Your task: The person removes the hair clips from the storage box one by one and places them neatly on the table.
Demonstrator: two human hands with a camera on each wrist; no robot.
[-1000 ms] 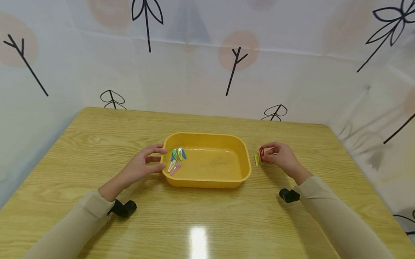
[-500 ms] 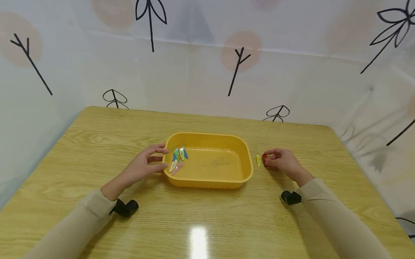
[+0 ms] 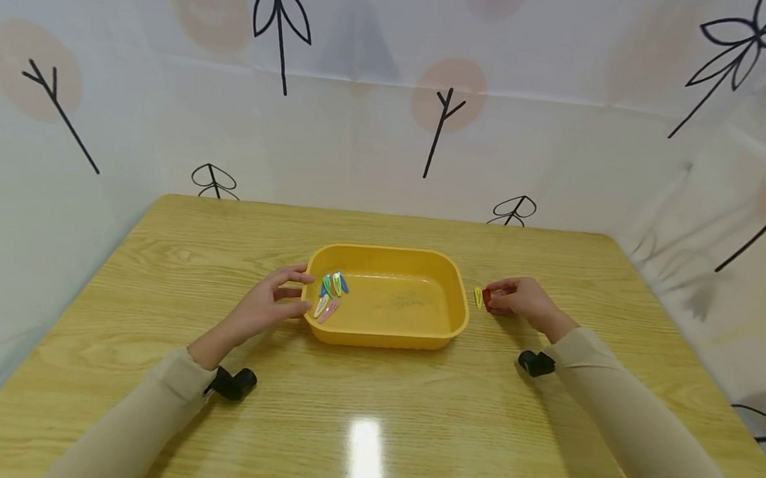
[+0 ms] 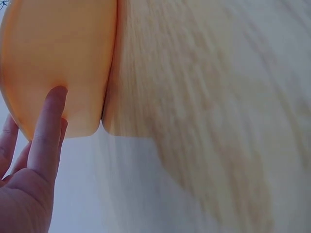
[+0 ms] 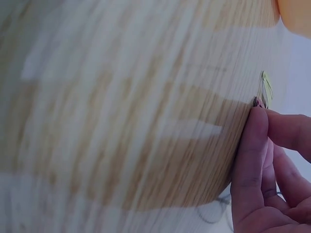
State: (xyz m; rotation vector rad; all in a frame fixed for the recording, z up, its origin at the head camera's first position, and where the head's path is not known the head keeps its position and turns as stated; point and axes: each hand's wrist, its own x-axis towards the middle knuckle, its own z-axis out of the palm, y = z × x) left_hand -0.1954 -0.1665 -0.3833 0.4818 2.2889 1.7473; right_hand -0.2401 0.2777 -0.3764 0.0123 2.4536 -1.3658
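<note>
Clips [image 3: 336, 286] lie in one yellow tray [image 3: 382, 340], bunched at its left end: one pink clip [image 3: 328, 310], one white clip [image 3: 321, 306] just beside it, and a pile of blue, green, yellow and orange ones that overlap, so I cannot count those. Two more are outside, to the right of the tray: one yellow clip [image 3: 477, 298] on the table [image 3: 316, 399], and one red clip [image 3: 486, 298] just beside it. The right hand [image 3: 525, 301] has a narrow grip, pinching the red clip. The left hand [image 3: 261, 307] has a wide grip, its fingers touching the tray's left end. Two tan sleeves [image 3: 139, 415] cover the arms.
</note>
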